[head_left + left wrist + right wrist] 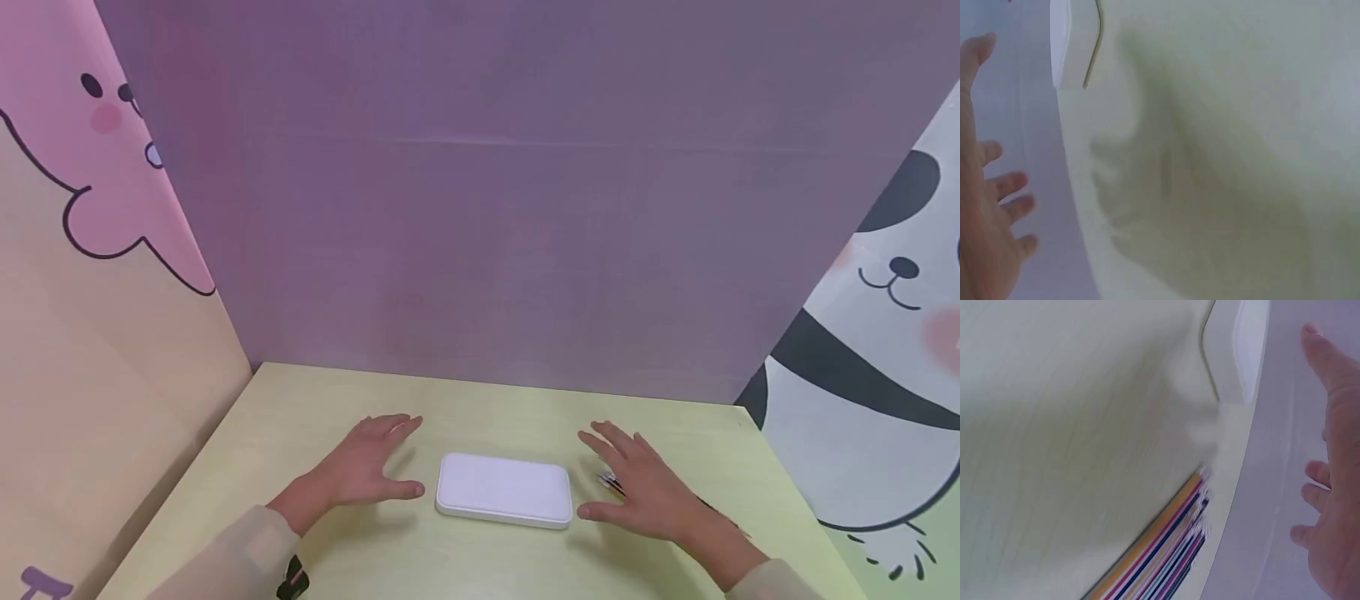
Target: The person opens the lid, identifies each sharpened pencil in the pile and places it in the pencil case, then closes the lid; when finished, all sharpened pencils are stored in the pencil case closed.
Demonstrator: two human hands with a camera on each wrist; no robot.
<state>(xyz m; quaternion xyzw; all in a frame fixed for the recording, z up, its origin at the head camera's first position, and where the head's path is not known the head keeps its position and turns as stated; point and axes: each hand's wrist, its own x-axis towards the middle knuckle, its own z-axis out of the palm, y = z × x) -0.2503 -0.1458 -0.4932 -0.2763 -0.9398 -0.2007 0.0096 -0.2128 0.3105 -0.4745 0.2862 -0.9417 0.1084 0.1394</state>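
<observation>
A flat white rectangular case [504,490] with rounded corners lies shut on the pale yellow-green table [315,408]. My left hand [386,462] hovers just left of it, fingers straight and spread, holding nothing. My right hand [628,485] hovers just right of it, also spread and empty. A bundle of coloured pencils [609,481] lies on the table under the right hand. The left wrist view shows the left hand [988,206] and the case's end [1063,44]. The right wrist view shows the right hand [1335,487], the case [1238,356] and the pencils [1160,550].
A purple panel [495,208] closes off the back of the table. A panel with a pink cartoon bear [97,167] stands on the left, and one with a panda [877,350] on the right. A dark strap [294,579] sits on the left sleeve.
</observation>
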